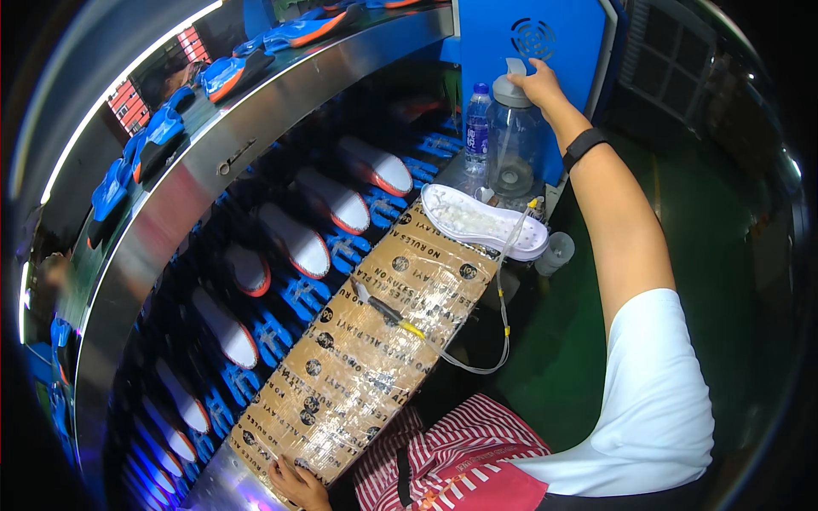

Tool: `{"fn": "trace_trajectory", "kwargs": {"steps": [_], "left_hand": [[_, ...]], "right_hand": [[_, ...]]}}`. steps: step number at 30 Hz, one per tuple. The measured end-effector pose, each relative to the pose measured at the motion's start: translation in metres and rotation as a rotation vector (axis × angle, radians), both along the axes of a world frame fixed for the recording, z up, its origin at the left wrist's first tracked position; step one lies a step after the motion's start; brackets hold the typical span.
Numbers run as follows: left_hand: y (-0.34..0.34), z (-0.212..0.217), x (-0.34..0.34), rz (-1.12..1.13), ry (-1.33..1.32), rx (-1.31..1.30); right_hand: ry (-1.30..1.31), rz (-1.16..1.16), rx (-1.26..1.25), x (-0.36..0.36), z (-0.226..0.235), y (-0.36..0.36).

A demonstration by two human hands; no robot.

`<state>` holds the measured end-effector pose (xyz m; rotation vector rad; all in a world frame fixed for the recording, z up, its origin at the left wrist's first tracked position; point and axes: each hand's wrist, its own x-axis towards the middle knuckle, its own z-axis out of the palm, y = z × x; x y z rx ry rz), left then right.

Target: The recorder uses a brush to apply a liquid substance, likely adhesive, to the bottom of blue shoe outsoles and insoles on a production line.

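Note:
My right hand [542, 85] is stretched far forward at the white lid [510, 92] of a clear plastic jug [511, 157], thumb and forefinger apart. At the near end of a cardboard-covered, tape-wrapped work surface [341, 383], my left hand [298, 485] rests with its fingers on the edge; part of it is cut off. A brush-like tool [383, 308] with a dark handle and yellow end lies on the cardboard, joined to a clear tube [506, 319]. A white shoe sole [486, 223] lies at the far end, its hollowed side up.
A bottle with a purple cap [477, 128] stands beside the jug, before a blue panel [494, 43]. Left of the board, several white-bottomed shoes [294, 243] sit on a blue rack under a metal rail [162, 204]. A white cup [555, 253] is by the sole.

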<state>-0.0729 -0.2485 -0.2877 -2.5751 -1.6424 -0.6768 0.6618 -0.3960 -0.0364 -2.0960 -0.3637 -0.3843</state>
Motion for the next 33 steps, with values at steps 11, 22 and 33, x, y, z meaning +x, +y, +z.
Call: {"fn": "trace_trajectory", "kwargs": {"steps": [11,22,33], "left_hand": [[0.005,-0.008,-0.008,-0.006,-0.057,-0.006],[0.005,-0.002,-0.006,-0.012,-0.057,0.049],[0.007,0.005,-0.014,-0.062,-0.203,-0.125]], "right_hand": [[-0.300,0.212,0.580,-0.043,0.035,-0.010],[-0.163,0.942,0.746,-0.247,0.106,0.052],[0.177,1.245,0.324,-0.415,0.032,0.112]]}}
